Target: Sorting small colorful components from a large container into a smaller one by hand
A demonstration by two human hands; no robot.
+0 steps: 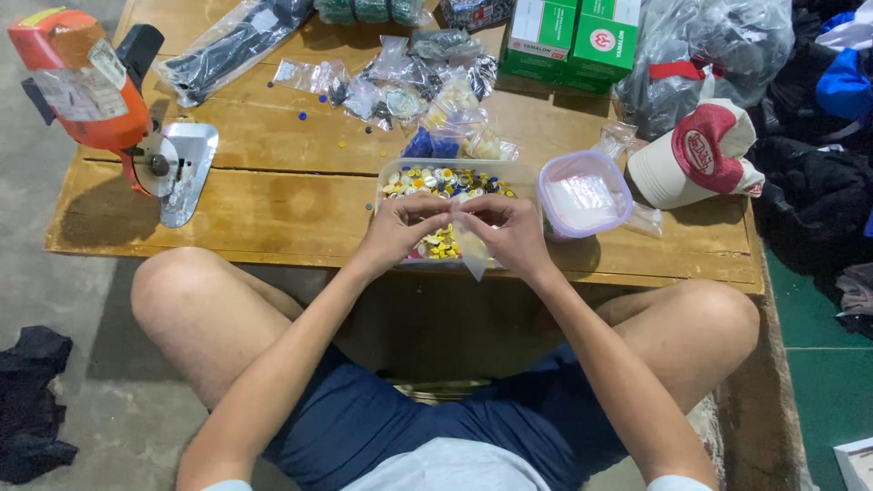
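A small clear plastic bag [474, 255] is pinched by the left hand [397, 229] and right hand [514, 232] above a low worn wooden table [273, 195] set on a grey concrete floor [64, 291].

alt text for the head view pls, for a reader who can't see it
Seated at a low wooden table, a person's left hand and right hand pinch a small clear plastic bag over a clear tray of coloured buttons. Nearby sit an orange cutting machine, a lidded tub and a cap.
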